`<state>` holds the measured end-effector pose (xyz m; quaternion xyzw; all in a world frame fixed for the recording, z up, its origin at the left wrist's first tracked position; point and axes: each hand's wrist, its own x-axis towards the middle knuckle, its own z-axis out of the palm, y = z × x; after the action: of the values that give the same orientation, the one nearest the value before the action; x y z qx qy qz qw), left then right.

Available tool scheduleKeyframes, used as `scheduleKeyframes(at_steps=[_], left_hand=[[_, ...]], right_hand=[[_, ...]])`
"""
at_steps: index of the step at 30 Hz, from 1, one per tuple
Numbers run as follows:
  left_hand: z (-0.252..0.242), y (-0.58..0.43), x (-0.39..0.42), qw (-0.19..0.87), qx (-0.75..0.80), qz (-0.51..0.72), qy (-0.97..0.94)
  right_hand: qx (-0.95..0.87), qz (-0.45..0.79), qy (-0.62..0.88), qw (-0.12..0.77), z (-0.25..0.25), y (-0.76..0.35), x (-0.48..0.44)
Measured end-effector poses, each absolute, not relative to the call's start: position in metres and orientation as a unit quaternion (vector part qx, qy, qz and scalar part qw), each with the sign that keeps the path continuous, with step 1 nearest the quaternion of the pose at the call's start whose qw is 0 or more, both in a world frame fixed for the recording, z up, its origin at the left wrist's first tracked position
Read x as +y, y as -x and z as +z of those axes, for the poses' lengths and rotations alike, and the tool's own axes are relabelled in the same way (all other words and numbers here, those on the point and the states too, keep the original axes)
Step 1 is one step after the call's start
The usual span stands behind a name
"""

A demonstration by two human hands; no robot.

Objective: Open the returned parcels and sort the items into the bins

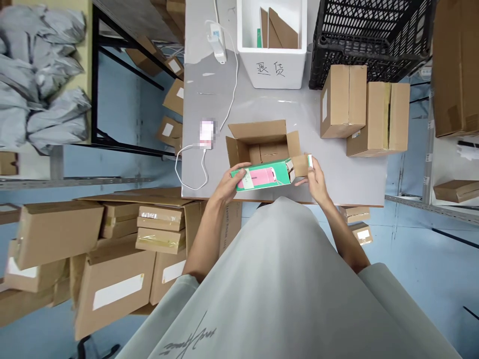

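A slim green product box [262, 178] with a pink picture on its face lies across my hands, tilted, above the near edge of the table. My left hand [229, 185] is closed round its left end, thumb on the printed face. At the right end the brown inner flap stands out, and my right hand [316, 180] pinches the edge of that flap. What is inside the box is hidden. Just behind it, an open cardboard carton [258, 134] stands on the grey table [269, 107] with its flaps spread.
A white bin [277, 67] holding cardboard pieces stands at the back, beside a black crate [348, 55]. Two closed cartons [343, 102] sit at the right. A charging device [207, 134] and cable lie left. Stacked boxes [116, 284] fill the floor at left.
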<state>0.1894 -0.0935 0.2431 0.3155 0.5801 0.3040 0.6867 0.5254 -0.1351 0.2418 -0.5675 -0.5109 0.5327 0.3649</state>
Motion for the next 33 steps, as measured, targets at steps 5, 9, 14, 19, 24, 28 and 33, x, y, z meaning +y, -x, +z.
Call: scheduleKeyframes(at_steps=[5, 9, 14, 19, 24, 28, 33], left_hand=[[0.231, -0.191, -0.094, 0.712, 0.551, 0.320, -0.295], [0.228, -0.191, -0.092, 0.701, 0.565, 0.309, -0.305], [0.230, -0.193, -0.089, 0.697, 0.575, 0.296, -0.312], [0.227, -0.195, -0.091, 0.694, 0.586, 0.293, -0.298], [0.226, -0.195, -0.093, 0.683, 0.599, 0.307, -0.285], [0.229, -0.195, -0.092, 0.682, 0.598, 0.310, -0.284], [0.234, -0.193, -0.088, 0.679, 0.594, 0.310, -0.299]], right_hand=[[-0.557, 0.349, 0.632, 0.409, 0.248, -0.528, -0.130], [-0.653, 0.333, 0.559, 0.387, 0.264, -0.527, -0.128], [-0.640, 0.420, 0.509, 0.394, 0.279, -0.520, -0.129], [-0.594, 0.455, 0.547, 0.376, 0.279, -0.524, -0.134], [-0.601, 0.444, 0.546, 0.378, 0.272, -0.527, -0.144], [-0.606, 0.445, 0.548, 0.367, 0.265, -0.524, -0.149], [-0.591, 0.467, 0.553, 0.356, 0.256, -0.520, -0.145]])
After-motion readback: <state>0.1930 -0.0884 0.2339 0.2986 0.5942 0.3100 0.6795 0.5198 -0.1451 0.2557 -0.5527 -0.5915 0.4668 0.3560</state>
